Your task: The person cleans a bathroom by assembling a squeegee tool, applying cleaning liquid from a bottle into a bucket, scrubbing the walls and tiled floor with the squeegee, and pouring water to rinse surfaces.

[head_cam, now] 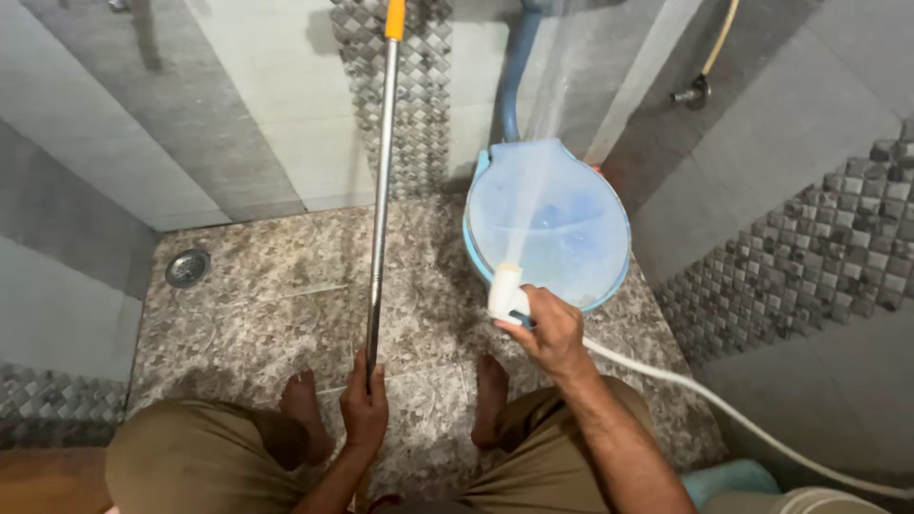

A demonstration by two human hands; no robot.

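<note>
- Left hand (365,405): closed around the lower end of a long metal pole (380,200). Fingers wrapped, knuckles facing the camera. The hand sits low in the view, between the person's knees.
- Metal pole: chrome shaft, running from the left hand up and away across the floor (267,295) toward the back wall, leaning slightly right. It changes to a yellow-orange grip (394,17) at the top edge of the view. Whatever is on its far end lies out of frame.
- Right hand (547,333): closed on a white hand sprayer (505,290), nozzle pointing forward and up. A thin fan of water leaves the nozzle and rises over the toilet lid (550,221) toward the wall.
- White hose (733,414): trails from the sprayer back past the right wrist, curving off to the lower right edge.
- Toilet lid: pale blue, oval, shut, just beyond the right hand. A blue pipe (514,81) climbs the wall behind it.
- Floor: mottled brown-grey stone tile, looks wet. Round metal drain (187,267) at the left, near the wall, well apart from both hands.
- Bare feet (303,419) planted on the floor either side of the left hand; khaki shorts (181,462) at the bottom of the view.
- Walls: grey and white tile with bands of small mosaic squares (419,105). A wall tap fitting (693,93) with a pale hose sits upper right.
</note>
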